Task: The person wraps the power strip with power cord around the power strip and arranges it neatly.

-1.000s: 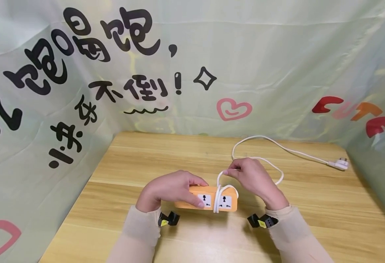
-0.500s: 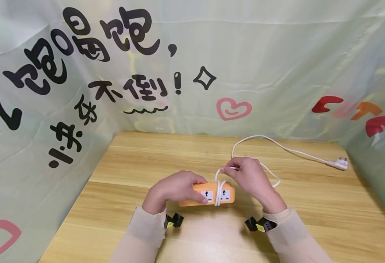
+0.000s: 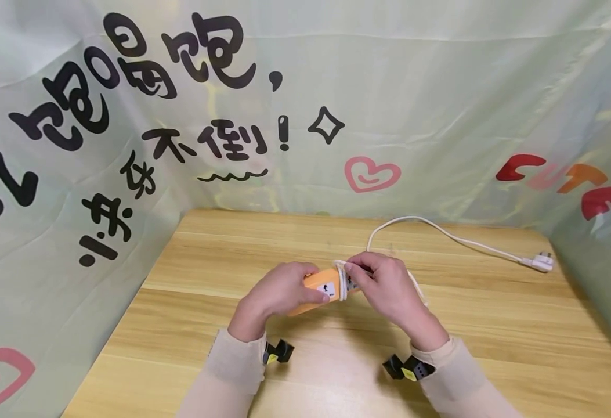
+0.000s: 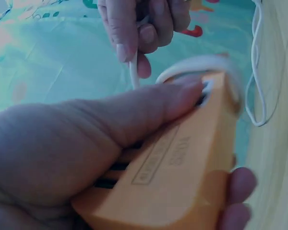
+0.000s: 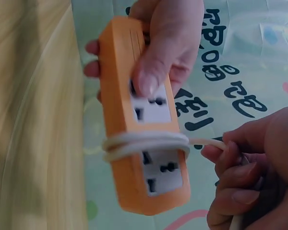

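Moved forward and tilted, the boxy orange plastic power strip (image 5: 149,127) hangs above the wood-grained tabletop (image 3: 221,249), clamped in the left hand (image 3: 283,290). Around it loop 2 strands of smooth white cable (image 5: 149,143), whose tail the right hand (image 3: 389,284) pinches. Its pronged white plug (image 3: 539,262) lies far right.

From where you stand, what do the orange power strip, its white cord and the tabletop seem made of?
Power strip: likely hard plastic, satin; smooth faces, soft sheen. Cord: probably flexible plastic sheathing, smooth; it bends into loops. Tabletop: wood or wood-look laminate, semi-gloss; grain and bright reflection.
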Tool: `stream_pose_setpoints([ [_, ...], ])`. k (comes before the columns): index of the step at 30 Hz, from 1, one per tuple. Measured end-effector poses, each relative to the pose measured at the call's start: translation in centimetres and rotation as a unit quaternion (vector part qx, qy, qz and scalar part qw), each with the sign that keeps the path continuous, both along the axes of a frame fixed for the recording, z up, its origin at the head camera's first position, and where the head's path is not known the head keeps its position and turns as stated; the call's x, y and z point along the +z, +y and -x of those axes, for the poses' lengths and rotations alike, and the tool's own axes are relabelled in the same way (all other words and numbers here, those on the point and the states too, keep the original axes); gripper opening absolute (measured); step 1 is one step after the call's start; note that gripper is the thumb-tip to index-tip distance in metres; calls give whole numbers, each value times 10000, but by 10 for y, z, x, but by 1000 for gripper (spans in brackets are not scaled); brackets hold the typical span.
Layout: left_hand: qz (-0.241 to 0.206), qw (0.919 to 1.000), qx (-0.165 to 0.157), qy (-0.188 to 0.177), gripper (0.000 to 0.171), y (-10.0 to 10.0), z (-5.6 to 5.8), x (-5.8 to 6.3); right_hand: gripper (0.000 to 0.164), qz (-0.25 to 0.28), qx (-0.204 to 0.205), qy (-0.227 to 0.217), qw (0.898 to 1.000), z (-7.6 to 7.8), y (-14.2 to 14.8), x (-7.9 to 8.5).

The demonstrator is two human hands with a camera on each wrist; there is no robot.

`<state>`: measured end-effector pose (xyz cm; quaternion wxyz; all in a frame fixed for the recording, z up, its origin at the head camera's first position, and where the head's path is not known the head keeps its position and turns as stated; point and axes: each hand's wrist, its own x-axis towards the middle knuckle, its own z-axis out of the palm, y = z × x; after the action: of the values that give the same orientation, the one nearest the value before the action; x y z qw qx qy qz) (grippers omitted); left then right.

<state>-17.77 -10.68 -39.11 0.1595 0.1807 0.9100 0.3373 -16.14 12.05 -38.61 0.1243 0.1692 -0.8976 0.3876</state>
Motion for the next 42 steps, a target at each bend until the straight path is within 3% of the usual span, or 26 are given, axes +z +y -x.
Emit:
stream_pose_setpoints([
  [7, -362, 9938, 1005, 303, 31, -2, -1, 9, 19, 161, 390, 351, 9985, -9, -6, 2],
  [13, -908, 9859, 1350, 400, 31, -1, -2, 14, 9, 373, 284, 427, 9980, -13, -9, 3],
  [16, -1188, 9812, 1475, 360, 31, -1, -2, 15, 12, 403, 188, 418, 9981, -14, -10, 3],
  [22, -1776, 9708, 1603, 190, 32, -2, -2, 16, 12, 457, 410, 401, 9973, -15, -10, 4],
  [27, -2230, 9612, 1623, 3, 33, -6, -1, 18, 16, 628, 697, 2, 9956, -15, -9, 7],
  [33, -2630, 9529, 1498, -201, 32, -9, 0, 20, 14, 669, 440, -306, 9963, -13, -8, 8],
  [39, -2954, 9434, 1481, -287, 32, -13, 1, 23, 29, 675, 17, -346, 9971, -11, -7, 8],
  [42, -3159, 9369, 1449, -382, 32, -14, 1, 25, 31, 727, -2, -342, 9968, -11, -6, 8],
])
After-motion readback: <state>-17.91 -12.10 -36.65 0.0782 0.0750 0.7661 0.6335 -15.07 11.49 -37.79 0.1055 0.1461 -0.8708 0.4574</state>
